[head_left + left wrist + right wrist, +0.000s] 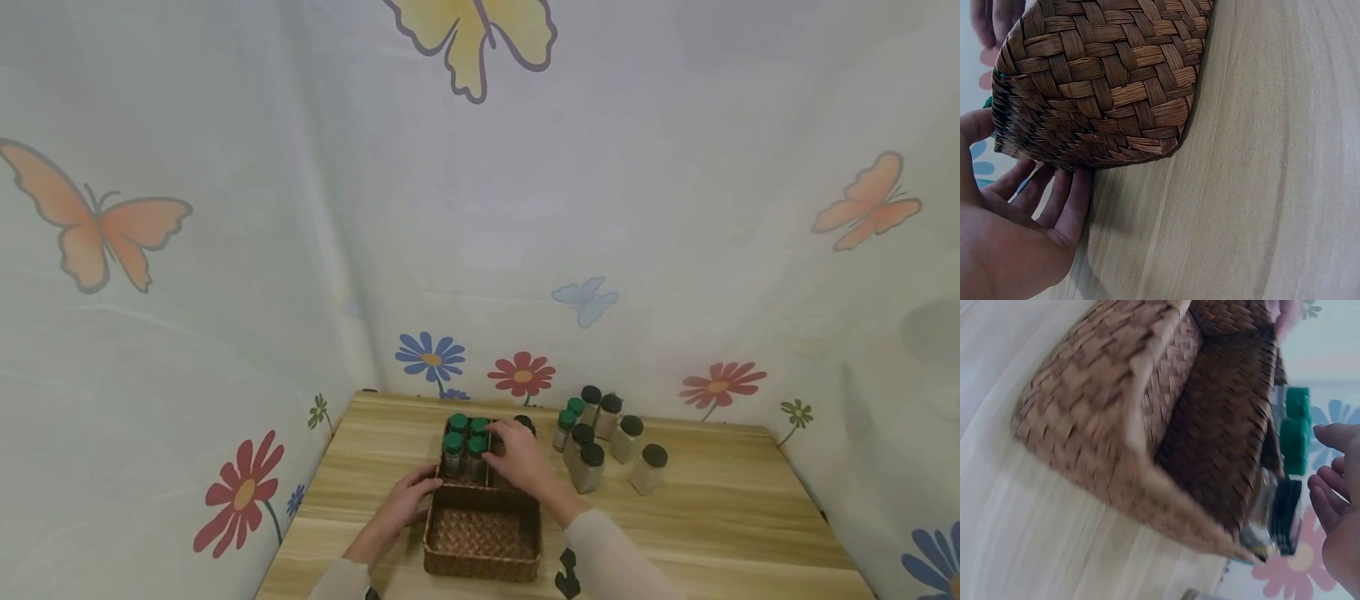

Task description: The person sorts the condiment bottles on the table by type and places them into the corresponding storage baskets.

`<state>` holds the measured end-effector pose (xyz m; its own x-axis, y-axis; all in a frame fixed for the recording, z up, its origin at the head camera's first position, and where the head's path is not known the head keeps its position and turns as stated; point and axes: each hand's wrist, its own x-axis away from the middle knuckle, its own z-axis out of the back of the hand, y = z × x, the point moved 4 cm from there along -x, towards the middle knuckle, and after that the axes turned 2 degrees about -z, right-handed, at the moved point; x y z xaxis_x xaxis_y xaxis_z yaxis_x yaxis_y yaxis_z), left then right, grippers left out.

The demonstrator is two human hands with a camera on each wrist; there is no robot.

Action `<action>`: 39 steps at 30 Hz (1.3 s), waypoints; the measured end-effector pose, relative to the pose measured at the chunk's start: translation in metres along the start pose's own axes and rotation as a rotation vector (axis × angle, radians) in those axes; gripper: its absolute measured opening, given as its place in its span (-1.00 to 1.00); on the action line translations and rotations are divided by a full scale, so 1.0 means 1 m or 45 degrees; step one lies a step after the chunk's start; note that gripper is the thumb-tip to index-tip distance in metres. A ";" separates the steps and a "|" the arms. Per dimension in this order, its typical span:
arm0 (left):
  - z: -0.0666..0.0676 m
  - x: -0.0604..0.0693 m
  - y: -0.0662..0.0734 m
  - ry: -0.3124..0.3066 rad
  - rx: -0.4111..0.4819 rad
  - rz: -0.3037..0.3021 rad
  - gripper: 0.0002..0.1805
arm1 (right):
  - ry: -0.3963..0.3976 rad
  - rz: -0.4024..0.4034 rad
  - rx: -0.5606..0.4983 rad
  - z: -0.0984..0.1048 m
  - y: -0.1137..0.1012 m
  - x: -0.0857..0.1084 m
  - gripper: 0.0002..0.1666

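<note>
A brown, rectangular, woven-fibre basket with compartments (483, 567) is standing on the pale wood-grain table (750, 517), directly between the two hands. The left hand (405, 500) is lying along its left side, the fingers extending loosely against the outer wall and the thumb reaching to the rim. The right hand (521, 454) is hovering over the rear part, its fingers parting beside the green caps; the right wrist view is showing a gap between fingertips and caps, so the hand is gripping nothing.

Four small clear jars with green ribbed caps (453, 443) are standing upright in the rear left compartment, just left of the right hand's fingertips. A clear jar with a black cap (1285, 515) is sitting in the rear right compartment, partly hiding behind that hand in the head view. The wide front compartment is showing its woven floor.

To the right of the basket, two more green-capped jars (566, 427) and six squarish black-capped jars (589, 477) are standing in a loose cluster. Any labels or lettering on the jars are appearing too small and blurred to read. Behind, a white sheet with printed butterflies and flowers (480, 208) is hanging.
</note>
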<state>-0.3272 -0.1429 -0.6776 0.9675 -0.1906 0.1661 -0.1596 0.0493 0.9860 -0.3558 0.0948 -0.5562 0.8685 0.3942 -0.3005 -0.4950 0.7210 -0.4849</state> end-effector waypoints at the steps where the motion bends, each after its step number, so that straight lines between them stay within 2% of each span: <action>1: 0.000 0.000 -0.001 0.001 0.001 0.000 -0.33 | 0.015 0.014 -0.008 0.006 0.002 0.003 -0.51; 7: -0.001 0.000 0.000 0.006 0.010 -0.001 -0.34 | 0.144 0.017 -0.020 0.044 0.019 0.029 -0.53; 13: 0.001 -0.001 0.003 0.031 0.019 0.004 -0.34 | 0.341 0.016 0.018 0.070 0.052 0.053 -0.55; 16: 0.003 -0.002 0.003 0.047 0.024 -0.003 -0.35 | 0.396 -0.008 0.055 0.081 0.069 0.062 -0.56; 23: 0.004 -0.003 0.001 0.072 0.047 -0.018 -0.37 | 0.332 -0.159 0.075 0.091 0.103 0.077 -0.54; 31: 0.002 -0.002 0.000 0.057 0.047 -0.012 -0.35 | 0.150 -0.341 0.061 0.081 0.121 0.092 -0.35; 35: 0.000 -0.001 0.001 0.050 0.047 -0.006 -0.34 | 0.163 -0.405 0.020 0.076 0.129 0.094 -0.38; 39: -0.002 0.001 0.001 0.030 0.049 -0.007 -0.33 | 0.192 -0.415 0.014 0.073 0.133 0.095 -0.42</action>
<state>-0.3258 -0.1415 -0.6769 0.9728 -0.1673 0.1603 -0.1609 0.0105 0.9869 -0.3375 0.2697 -0.5897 0.9669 0.0545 -0.2495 -0.1914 0.8015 -0.5666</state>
